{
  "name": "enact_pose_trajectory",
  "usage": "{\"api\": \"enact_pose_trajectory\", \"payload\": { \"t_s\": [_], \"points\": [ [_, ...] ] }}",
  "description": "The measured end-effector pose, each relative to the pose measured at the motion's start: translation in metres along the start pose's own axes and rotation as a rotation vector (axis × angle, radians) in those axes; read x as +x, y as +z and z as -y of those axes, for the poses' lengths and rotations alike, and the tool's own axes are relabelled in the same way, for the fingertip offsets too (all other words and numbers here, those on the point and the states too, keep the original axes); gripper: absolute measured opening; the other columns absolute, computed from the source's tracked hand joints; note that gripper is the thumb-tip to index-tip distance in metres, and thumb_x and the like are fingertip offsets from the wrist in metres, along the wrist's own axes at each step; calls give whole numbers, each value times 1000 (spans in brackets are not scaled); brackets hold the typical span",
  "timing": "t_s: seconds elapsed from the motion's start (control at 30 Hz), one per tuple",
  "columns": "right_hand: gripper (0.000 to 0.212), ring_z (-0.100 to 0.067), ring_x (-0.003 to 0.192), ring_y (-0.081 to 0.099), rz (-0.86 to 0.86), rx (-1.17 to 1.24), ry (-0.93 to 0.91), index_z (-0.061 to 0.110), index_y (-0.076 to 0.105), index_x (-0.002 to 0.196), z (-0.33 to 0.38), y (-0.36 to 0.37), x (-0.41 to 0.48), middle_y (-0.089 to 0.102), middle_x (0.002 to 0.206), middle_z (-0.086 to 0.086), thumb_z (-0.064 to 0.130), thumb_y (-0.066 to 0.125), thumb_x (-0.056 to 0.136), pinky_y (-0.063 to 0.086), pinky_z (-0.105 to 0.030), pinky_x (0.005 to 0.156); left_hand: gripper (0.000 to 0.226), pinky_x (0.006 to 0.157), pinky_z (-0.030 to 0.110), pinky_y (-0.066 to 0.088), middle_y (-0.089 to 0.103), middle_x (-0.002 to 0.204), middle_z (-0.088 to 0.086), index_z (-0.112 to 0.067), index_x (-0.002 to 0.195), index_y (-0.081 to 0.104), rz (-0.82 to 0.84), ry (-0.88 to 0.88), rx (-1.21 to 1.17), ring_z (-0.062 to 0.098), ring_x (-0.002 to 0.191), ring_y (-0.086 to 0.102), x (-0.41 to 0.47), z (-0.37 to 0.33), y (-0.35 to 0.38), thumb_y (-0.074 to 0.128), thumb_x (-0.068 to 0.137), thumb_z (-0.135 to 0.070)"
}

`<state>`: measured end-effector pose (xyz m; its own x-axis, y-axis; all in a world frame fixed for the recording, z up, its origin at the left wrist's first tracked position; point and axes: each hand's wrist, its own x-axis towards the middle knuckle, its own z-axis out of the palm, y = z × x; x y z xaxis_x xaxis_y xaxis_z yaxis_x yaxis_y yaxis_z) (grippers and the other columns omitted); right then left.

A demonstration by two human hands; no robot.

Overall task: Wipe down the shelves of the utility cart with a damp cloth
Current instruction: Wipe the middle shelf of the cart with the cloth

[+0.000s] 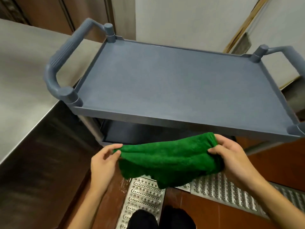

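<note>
A grey plastic utility cart [165, 83] stands in front of me, its bare top shelf rimmed by a low lip and a looped handle at each end. A lower shelf [132, 133] shows dark under the front edge. I hold a green cloth [168, 157] spread between both hands, in the air just in front of the cart's near edge and below the top shelf. My left hand [104, 161] pinches the cloth's left corner. My right hand [231, 157] grips its bunched right end.
A stainless steel counter [24, 83] runs along the left, close to the cart's left handle [61, 63]. Perforated metal drain grates [222, 190] lie in the red-brown floor by my feet. A pale wall and a wooden strip stand behind the cart.
</note>
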<state>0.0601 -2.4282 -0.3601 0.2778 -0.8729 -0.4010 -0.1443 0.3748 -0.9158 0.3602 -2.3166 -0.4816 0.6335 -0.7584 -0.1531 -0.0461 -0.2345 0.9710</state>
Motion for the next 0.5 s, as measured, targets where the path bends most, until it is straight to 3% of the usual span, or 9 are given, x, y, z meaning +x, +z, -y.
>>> {"api": "enact_pose_trajectory", "payload": {
  "t_s": [0.07,0.13,0.2,0.3,0.4,0.5],
  "points": [
    [37,-41,101,68,22,19,-31,2,65,114,-21,-11,16,71,107,-24,-13,42,89,54,-56,91,34,75,16,52,72,94,5,-29,100,74,26,72,-56,20,88,66,13,11,6,65,91,3],
    [30,-42,100,68,39,89,-65,-5,60,114,-41,-19,30,69,107,-28,-8,47,88,59,-49,81,39,83,14,52,69,106,-2,-27,117,67,109,153,-106,16,100,66,20,21,16,68,88,-1],
    [31,-38,92,69,64,120,-119,-12,55,111,-62,-22,45,66,105,-32,-1,55,81,62,-39,69,67,92,17,51,59,118,1,-27,133,51,197,261,-119,12,108,63,27,37,31,78,77,-2],
    [30,-37,86,69,87,164,-208,-14,54,103,-98,-23,69,66,99,-31,-6,58,75,62,-36,71,95,96,23,47,43,121,1,-33,135,41,220,539,232,15,112,54,49,76,58,96,60,-16],
    [27,-33,84,72,82,218,-294,-2,66,94,-137,-27,93,71,95,-24,-10,55,72,60,-32,67,83,94,7,35,36,112,-1,-33,130,48,226,744,567,0,108,43,73,116,83,90,61,-15],
    [32,-36,88,72,52,186,-374,4,71,93,-168,-35,120,73,98,-21,-10,56,68,61,-36,70,50,91,8,33,39,113,0,-25,126,58,262,926,700,9,97,45,99,143,97,58,77,-16]
  ]
}}
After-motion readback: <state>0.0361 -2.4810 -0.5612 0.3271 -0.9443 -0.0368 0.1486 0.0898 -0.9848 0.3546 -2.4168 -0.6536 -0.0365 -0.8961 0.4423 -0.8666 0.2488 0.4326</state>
